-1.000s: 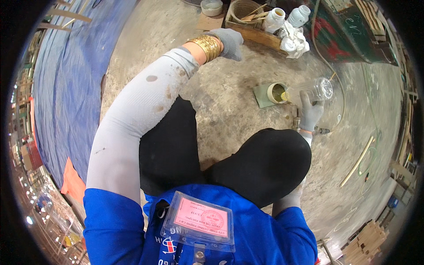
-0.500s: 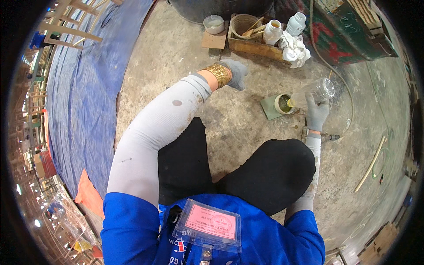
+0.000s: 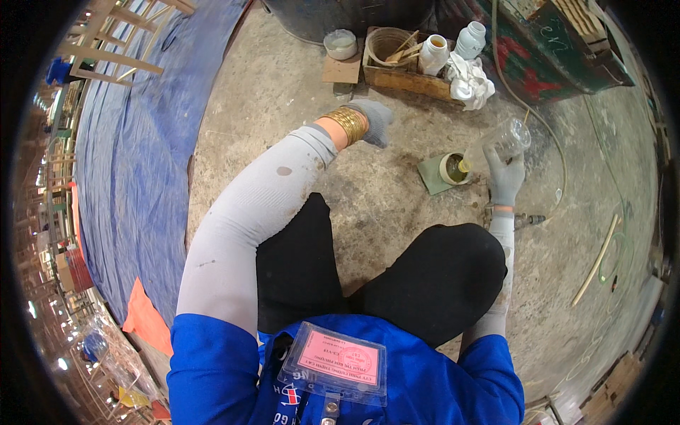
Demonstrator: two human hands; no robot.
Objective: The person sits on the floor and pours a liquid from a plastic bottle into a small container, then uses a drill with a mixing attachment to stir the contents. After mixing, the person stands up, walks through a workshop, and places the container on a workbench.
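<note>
In my right hand (image 3: 507, 183), gloved in grey, is a clear plastic bottle (image 3: 507, 139). It is tilted, its yellowish neck at the mouth of a small round cup (image 3: 453, 168). Dark greenish liquid shows inside the cup, which stands on a flat green square (image 3: 429, 175). My left hand (image 3: 374, 122), also in a grey glove, is held above the concrete floor beyond my knees, with gold bangles at the wrist. Its fingers are curled in, and whatever they hold, if anything, is hidden.
A wooden box (image 3: 407, 79) with a round container and sticks stands ahead, near two white bottles (image 3: 469, 40) and a crumpled white cloth (image 3: 469, 81). A white bowl (image 3: 341, 44) is left of it. A hose (image 3: 528, 106) runs at right; blue sheeting (image 3: 142, 177) covers the left floor.
The bottle's base has shifted slightly left and nearer, with its neck still at the cup. My left hand has dropped slightly toward me. The view has moved a little.
</note>
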